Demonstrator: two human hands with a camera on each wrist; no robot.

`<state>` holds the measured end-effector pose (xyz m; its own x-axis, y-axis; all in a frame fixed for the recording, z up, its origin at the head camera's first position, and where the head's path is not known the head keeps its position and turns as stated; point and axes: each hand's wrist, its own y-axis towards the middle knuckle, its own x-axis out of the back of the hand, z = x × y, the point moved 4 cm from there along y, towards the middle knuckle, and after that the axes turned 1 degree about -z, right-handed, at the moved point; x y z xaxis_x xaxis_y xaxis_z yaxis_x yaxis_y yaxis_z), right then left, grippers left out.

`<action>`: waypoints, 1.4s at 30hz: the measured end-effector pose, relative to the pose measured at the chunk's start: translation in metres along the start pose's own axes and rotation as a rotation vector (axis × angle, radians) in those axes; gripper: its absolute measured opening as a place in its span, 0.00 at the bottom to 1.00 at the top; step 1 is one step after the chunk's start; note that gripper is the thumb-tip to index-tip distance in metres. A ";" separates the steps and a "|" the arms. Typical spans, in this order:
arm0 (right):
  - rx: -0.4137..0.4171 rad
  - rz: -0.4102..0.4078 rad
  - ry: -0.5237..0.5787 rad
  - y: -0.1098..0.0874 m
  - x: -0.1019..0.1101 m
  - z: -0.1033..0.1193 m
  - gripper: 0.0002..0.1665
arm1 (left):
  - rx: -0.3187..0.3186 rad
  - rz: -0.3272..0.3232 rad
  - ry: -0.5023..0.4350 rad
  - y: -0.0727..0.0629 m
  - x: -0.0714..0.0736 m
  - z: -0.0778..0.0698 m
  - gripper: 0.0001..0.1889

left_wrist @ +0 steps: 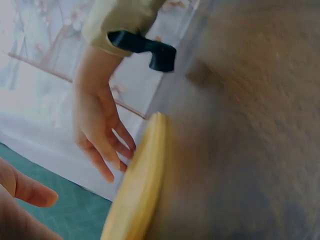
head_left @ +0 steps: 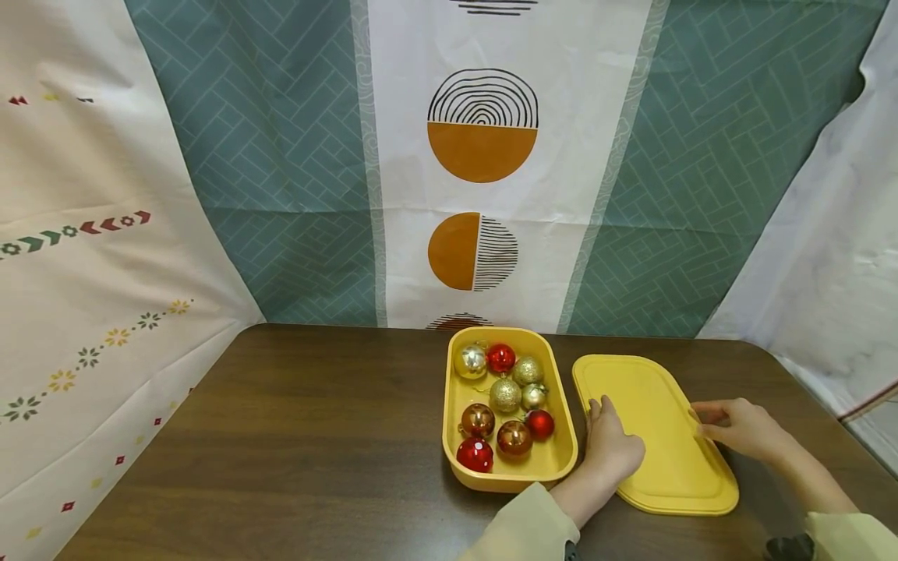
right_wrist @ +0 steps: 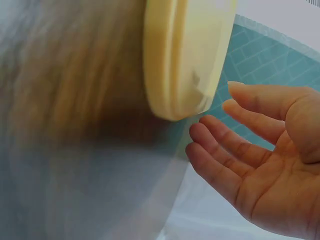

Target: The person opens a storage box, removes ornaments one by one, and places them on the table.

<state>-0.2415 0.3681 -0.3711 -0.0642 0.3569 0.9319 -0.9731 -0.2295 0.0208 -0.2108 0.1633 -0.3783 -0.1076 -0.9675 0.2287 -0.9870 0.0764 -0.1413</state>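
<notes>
And here we are at the yellow lid, lying between the two hands, the left hand at its left edge and the right hand at its right! Neither grip has closed: both are wide and relaxed, fingers spread, thumbs free of the rim; whether any fingertip touches the lid, I can't quite tell. This looks like the lining-up stage of a two-handed pick-up, and the next move, I'd judge, calls for both grips to narrow on opposite edges together and keep the lid level. Just left of the left grip sits the yellow container, uncovered, with its load of Christmas baubles: glossy red bauble, copper bauble, glittery gold bauble and more. That's the tight spot, with the left forearm passing right by the container's near corner, so a careless swing could knock it. Outside the right grip, only dark wooden surface nearby, and beyond everything, a patterned curtain hangs at the back.
</notes>
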 end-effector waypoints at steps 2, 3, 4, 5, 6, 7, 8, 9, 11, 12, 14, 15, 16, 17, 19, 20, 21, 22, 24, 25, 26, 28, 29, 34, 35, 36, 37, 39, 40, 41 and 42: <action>0.012 -0.029 -0.012 0.000 0.001 0.004 0.23 | -0.023 0.006 -0.018 -0.004 0.003 -0.005 0.37; 0.017 -0.042 -0.013 0.000 0.002 0.007 0.23 | -0.033 0.008 -0.025 -0.007 0.005 -0.008 0.36; 0.019 -0.050 -0.004 0.000 0.002 0.010 0.23 | -0.046 0.008 -0.028 -0.009 0.007 -0.011 0.35; 0.023 -0.056 0.001 0.001 0.002 0.013 0.23 | -0.057 0.006 -0.030 -0.012 0.010 -0.014 0.34; 0.030 -0.064 0.007 0.001 0.003 0.016 0.22 | -0.072 0.007 -0.035 -0.014 0.014 -0.016 0.33; 0.038 -0.069 0.012 0.001 0.003 0.020 0.22 | -0.084 0.008 -0.041 -0.017 0.017 -0.019 0.32; 0.046 -0.074 0.016 0.002 0.003 0.024 0.22 | -0.098 0.016 -0.053 -0.019 0.021 -0.022 0.31; 0.056 -0.079 0.023 0.002 0.003 0.029 0.22 | -0.114 0.027 -0.066 -0.022 0.025 -0.024 0.31; 0.084 -0.082 0.041 0.004 0.003 0.038 0.22 | -0.148 0.057 -0.103 -0.025 0.035 -0.028 0.31; 0.099 -0.084 0.050 0.004 0.003 0.043 0.23 | -0.166 0.076 -0.126 -0.027 0.041 -0.030 0.30; 0.127 -0.081 0.085 0.006 0.002 0.053 0.24 | -0.199 0.113 -0.152 -0.029 0.052 -0.032 0.30; 0.139 -0.079 0.105 0.006 0.002 0.059 0.24 | -0.216 0.129 -0.154 -0.030 0.058 -0.033 0.29; 0.149 -0.078 0.121 0.006 0.002 0.064 0.25 | -0.231 0.147 -0.162 -0.031 0.064 -0.034 0.29; 0.161 -0.078 0.139 0.007 0.002 0.070 0.26 | -0.242 0.164 -0.163 -0.032 0.070 -0.035 0.29; 0.178 -0.083 0.166 0.009 0.001 0.080 0.27 | -0.265 0.193 -0.157 -0.032 0.082 -0.035 0.29; 0.184 -0.084 0.179 0.009 0.000 0.085 0.27 | -0.272 0.205 -0.149 -0.032 0.088 -0.035 0.29; 0.193 -0.085 0.191 0.010 -0.001 0.090 0.27 | -0.279 0.216 -0.148 -0.031 0.093 -0.034 0.28; 0.211 -0.088 0.209 0.011 -0.002 0.095 0.27 | -0.280 0.223 -0.149 -0.030 0.099 -0.033 0.28; 0.234 -0.091 0.243 0.013 -0.005 0.105 0.27 | -0.276 0.229 -0.127 -0.026 0.111 -0.030 0.28; 0.251 -0.091 0.261 0.014 -0.006 0.110 0.27 | -0.276 0.231 -0.112 -0.024 0.117 -0.029 0.28; 0.268 -0.088 0.281 0.015 -0.008 0.115 0.27 | -0.277 0.233 -0.096 -0.023 0.123 -0.027 0.27; 0.298 -0.082 0.319 0.017 -0.012 0.125 0.27 | -0.274 0.237 -0.070 -0.021 0.136 -0.025 0.27; 0.301 -0.076 0.335 0.018 -0.014 0.129 0.27 | -0.277 0.240 -0.054 -0.020 0.143 -0.024 0.26; 0.304 -0.028 0.426 0.024 -0.027 0.148 0.29 | -0.306 0.284 -0.025 -0.017 0.173 -0.019 0.24; 0.301 -0.015 0.447 0.026 -0.030 0.151 0.30 | -0.313 0.297 -0.017 -0.016 0.178 -0.018 0.24; 0.301 -0.002 0.471 0.027 -0.033 0.153 0.30 | -0.318 0.310 -0.005 -0.015 0.183 -0.017 0.23; 0.298 0.010 0.492 0.028 -0.036 0.156 0.31 | -0.323 0.320 0.014 -0.015 0.187 -0.017 0.23; 0.286 0.031 0.521 0.030 -0.041 0.160 0.32 | -0.323 0.342 0.053 -0.013 0.192 -0.014 0.22; 0.277 0.036 0.532 0.031 -0.043 0.161 0.32 | -0.321 0.352 0.075 -0.012 0.195 -0.012 0.22; 0.267 0.042 0.543 0.032 -0.045 0.162 0.32 | -0.324 0.360 0.097 -0.011 0.196 -0.011 0.22; 0.255 0.050 0.555 0.033 -0.047 0.162 0.33 | -0.331 0.366 0.124 -0.011 0.198 -0.009 0.22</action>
<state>-0.2349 0.1972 -0.3554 -0.2805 0.7428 0.6079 -0.8867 -0.4430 0.1322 -0.2225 -0.0270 -0.3229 -0.4471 -0.8288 0.3366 -0.8646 0.4968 0.0749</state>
